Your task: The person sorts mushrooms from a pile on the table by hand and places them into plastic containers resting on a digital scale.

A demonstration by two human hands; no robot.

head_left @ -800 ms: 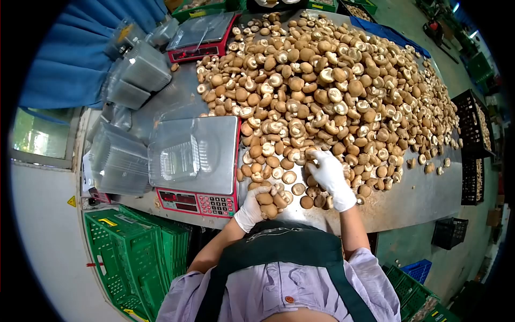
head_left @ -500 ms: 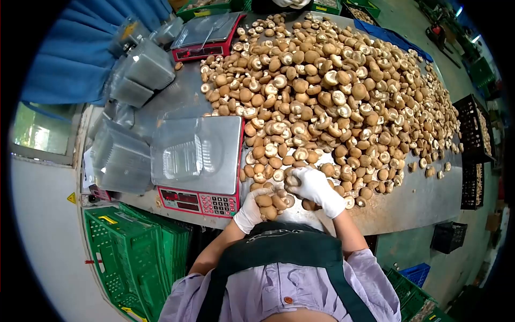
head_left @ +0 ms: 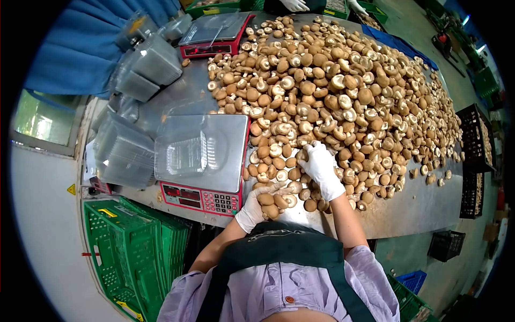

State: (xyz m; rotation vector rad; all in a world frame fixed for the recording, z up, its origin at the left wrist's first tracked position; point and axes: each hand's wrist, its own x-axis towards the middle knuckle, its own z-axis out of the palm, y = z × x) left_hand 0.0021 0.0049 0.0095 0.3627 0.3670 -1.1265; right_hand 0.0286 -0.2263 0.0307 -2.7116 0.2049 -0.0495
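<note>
White gloves cover both hands. My left hand (head_left: 254, 209) is wrapped round several brown mushrooms (head_left: 272, 204) close to the table's front edge, right of the near scale (head_left: 201, 196). My right hand (head_left: 319, 166) reaches to the front of the large mushroom pile (head_left: 343, 102), its fingers closed on a mushroom (head_left: 302, 155). An open clear plastic box (head_left: 185, 155) rests on the near scale's metal plate. Between the hands, a few loose mushrooms lie on the metal table (head_left: 424, 201).
Stacked clear boxes (head_left: 124, 153) stand left of the scale. A second red scale (head_left: 213, 44) is farther back. Green crates (head_left: 120, 241) are below at left, black crates (head_left: 475, 137) at right. A co-worker's gloved hand (head_left: 294, 5) shows at the far edge.
My right hand came in beside my left hand, then moved back out to the pile's front. My left hand stays round its mushrooms. The far co-worker's hands have shifted.
</note>
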